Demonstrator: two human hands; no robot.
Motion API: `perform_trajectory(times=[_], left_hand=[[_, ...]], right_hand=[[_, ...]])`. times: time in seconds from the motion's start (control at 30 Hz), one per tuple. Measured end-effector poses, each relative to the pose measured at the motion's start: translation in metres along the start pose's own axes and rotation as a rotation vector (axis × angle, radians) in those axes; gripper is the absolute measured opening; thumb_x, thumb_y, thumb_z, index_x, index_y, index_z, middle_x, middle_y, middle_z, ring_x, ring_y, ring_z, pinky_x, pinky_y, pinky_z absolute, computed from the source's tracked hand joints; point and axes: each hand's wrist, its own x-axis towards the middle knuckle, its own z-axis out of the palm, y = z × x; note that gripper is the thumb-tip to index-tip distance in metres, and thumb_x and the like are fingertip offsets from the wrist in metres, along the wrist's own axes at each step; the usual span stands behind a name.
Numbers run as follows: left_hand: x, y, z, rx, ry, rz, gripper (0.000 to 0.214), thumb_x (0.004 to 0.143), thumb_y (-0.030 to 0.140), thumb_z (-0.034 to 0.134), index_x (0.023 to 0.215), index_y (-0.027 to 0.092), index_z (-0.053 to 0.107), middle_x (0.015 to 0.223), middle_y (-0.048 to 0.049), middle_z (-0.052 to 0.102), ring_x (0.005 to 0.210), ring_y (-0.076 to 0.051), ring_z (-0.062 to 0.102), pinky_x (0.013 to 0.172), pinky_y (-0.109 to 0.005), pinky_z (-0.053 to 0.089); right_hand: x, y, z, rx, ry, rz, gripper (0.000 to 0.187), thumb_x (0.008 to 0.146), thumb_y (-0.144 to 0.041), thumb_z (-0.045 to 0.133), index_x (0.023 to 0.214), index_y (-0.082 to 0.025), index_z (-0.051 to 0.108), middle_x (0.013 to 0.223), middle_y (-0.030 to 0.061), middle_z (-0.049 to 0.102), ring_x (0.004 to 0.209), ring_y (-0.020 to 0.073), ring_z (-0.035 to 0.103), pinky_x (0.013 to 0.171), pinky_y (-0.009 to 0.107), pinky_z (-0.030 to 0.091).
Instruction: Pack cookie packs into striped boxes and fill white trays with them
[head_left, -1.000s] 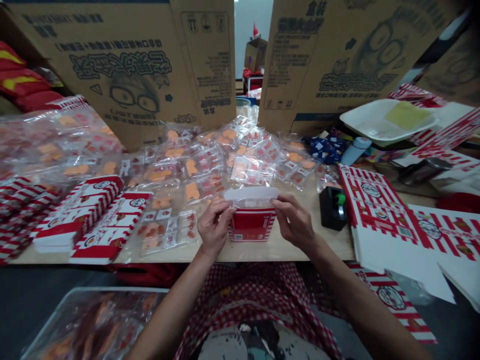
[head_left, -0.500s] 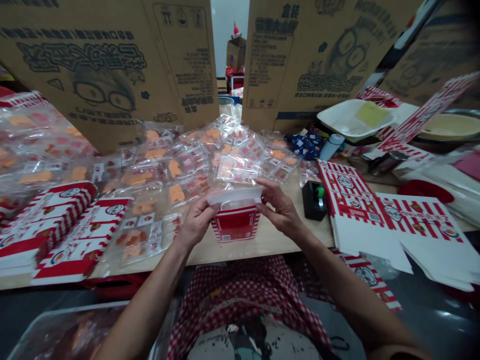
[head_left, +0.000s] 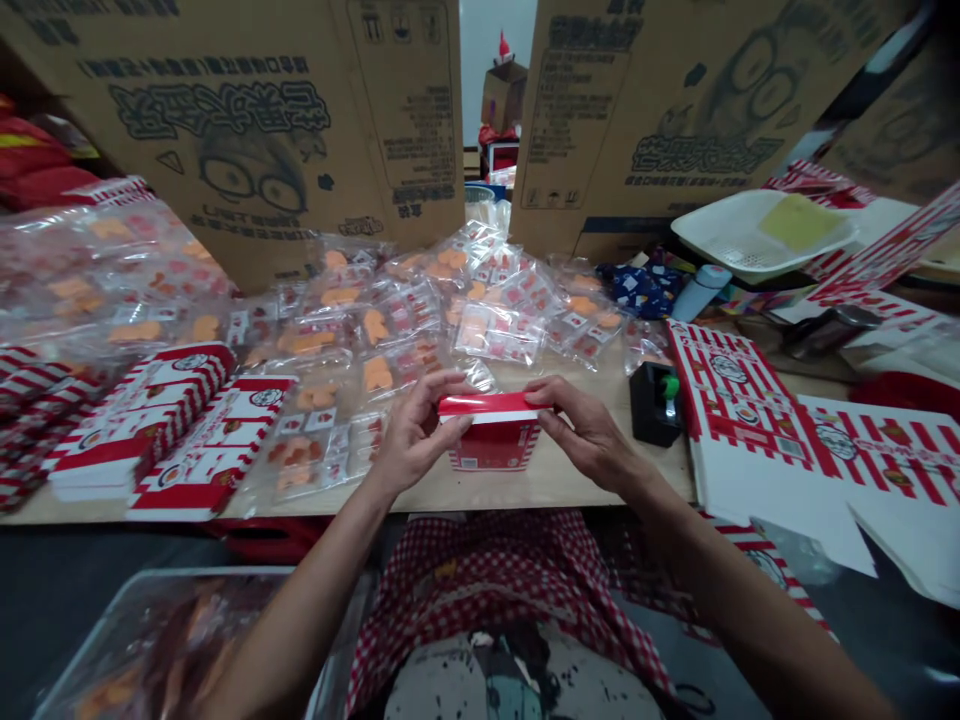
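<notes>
A small red-and-white striped cardboard box (head_left: 495, 448) stands upright on the table in front of me. Its top flap is folded over, with a red strip and a white edge showing along the top. My left hand (head_left: 421, 432) grips the left end of the top, thumb on the near side and fingers behind. At the right end, my right hand (head_left: 581, 430) pinches the flap's corner between thumb and fingers. The box's inside is hidden. Just behind it lie clear plastic packets (head_left: 499, 325) holding orange pieces and small printed sachets.
Stacks of flat striped cartons (head_left: 214, 450) lie left; more striped card sheets (head_left: 750, 420) lie right. A black tape dispenser (head_left: 655, 403) stands beside my right hand. Behind are tall cardboard boxes (head_left: 315, 130) and a white basket (head_left: 720, 235). A clear tub (head_left: 135, 610) sits below, left.
The box's top, open with a white flap raised, is now folded down, showing its red side. Both hands have closed in on the top edge. The view has shifted left.
</notes>
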Motion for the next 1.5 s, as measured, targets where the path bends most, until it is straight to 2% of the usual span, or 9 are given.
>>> perform_trajectory(times=[0.1,0.2,0.43,0.57,0.67,0.9,1.13,1.27,1.5], left_hand=[[-0.004,-0.005,0.007,0.022,0.052,0.0,0.052,0.093,0.031,0.07,0.141,0.024,0.05,0.12,-0.0096,0.069,0.102,-0.019,0.068,0.085,-0.028,0.054],[-0.006,-0.011,0.01,0.093,0.11,0.02,0.043,0.094,0.033,0.068,0.135,0.022,0.059,0.116,-0.0085,0.071,0.101,-0.02,0.068,0.088,-0.028,0.054],[-0.001,-0.021,0.02,0.21,0.272,0.139,0.019,0.097,0.034,0.064,0.105,0.02,0.074,0.101,-0.0052,0.073,0.098,-0.018,0.067,0.09,-0.028,0.051],[0.0,-0.025,0.028,0.149,0.43,0.042,0.025,0.097,0.041,0.064,0.108,0.02,0.07,0.095,-0.004,0.073,0.083,-0.015,0.067,0.075,-0.025,0.052],[-0.002,-0.022,0.032,0.151,0.491,0.049,0.028,0.095,0.042,0.065,0.112,0.02,0.069,0.096,-0.0041,0.073,0.08,-0.015,0.066,0.073,-0.025,0.051],[0.001,-0.021,0.021,0.027,0.223,0.179,0.023,0.099,0.038,0.056,0.101,0.021,0.072,0.11,-0.0095,0.072,0.107,-0.024,0.066,0.097,-0.039,0.05],[0.015,-0.026,0.003,0.036,0.081,0.202,0.017,0.099,0.029,0.057,0.107,0.021,0.07,0.12,-0.0103,0.071,0.113,-0.023,0.064,0.097,-0.035,0.048],[0.016,-0.024,-0.001,0.087,0.09,0.12,0.023,0.1,0.033,0.057,0.113,0.02,0.07,0.114,-0.0102,0.074,0.102,-0.022,0.069,0.087,-0.032,0.052],[0.018,-0.017,-0.015,0.119,-0.064,0.22,0.021,0.099,0.032,0.059,0.108,0.021,0.075,0.119,-0.0147,0.074,0.109,-0.026,0.07,0.093,-0.04,0.055]], right_hand=[[0.004,-0.004,-0.001,-0.034,-0.064,0.038,0.029,0.106,-0.026,0.044,0.133,-0.023,0.05,0.123,0.0106,0.064,0.109,0.0237,0.064,0.093,0.04,0.053],[0.007,0.0,0.001,-0.079,-0.119,-0.07,0.036,0.107,-0.022,0.039,0.142,-0.022,0.047,0.13,0.0122,0.062,0.119,0.0241,0.06,0.101,0.043,0.05],[0.013,0.009,0.01,-0.053,0.061,-0.101,0.031,0.105,-0.02,0.043,0.131,-0.022,0.06,0.111,0.0076,0.069,0.1,0.0205,0.066,0.089,0.035,0.053],[0.017,-0.005,0.006,-0.019,0.019,-0.061,0.028,0.105,-0.021,0.044,0.126,-0.021,0.062,0.113,0.0062,0.071,0.1,0.0187,0.067,0.089,0.032,0.051],[0.017,-0.016,0.001,-0.045,0.008,-0.011,0.022,0.104,-0.019,0.043,0.115,-0.02,0.062,0.097,0.0041,0.07,0.084,0.0166,0.066,0.076,0.028,0.049],[0.012,-0.01,0.006,-0.099,0.061,0.024,0.014,0.096,-0.012,0.046,0.103,-0.02,0.055,0.085,0.0014,0.064,0.07,0.0141,0.057,0.065,0.026,0.042],[0.026,0.003,0.005,-0.03,0.087,0.064,0.011,0.09,-0.012,0.05,0.092,-0.02,0.057,0.078,-0.0011,0.061,0.06,0.0108,0.05,0.055,0.025,0.035],[0.033,-0.001,0.002,-0.054,0.074,0.061,0.012,0.087,-0.01,0.051,0.087,-0.02,0.056,0.07,-0.0029,0.056,0.056,0.0101,0.046,0.054,0.025,0.034],[0.025,-0.006,-0.002,-0.106,0.018,-0.039,0.016,0.092,-0.009,0.049,0.095,-0.021,0.059,0.093,0.0031,0.066,0.068,0.0129,0.054,0.062,0.026,0.043]])
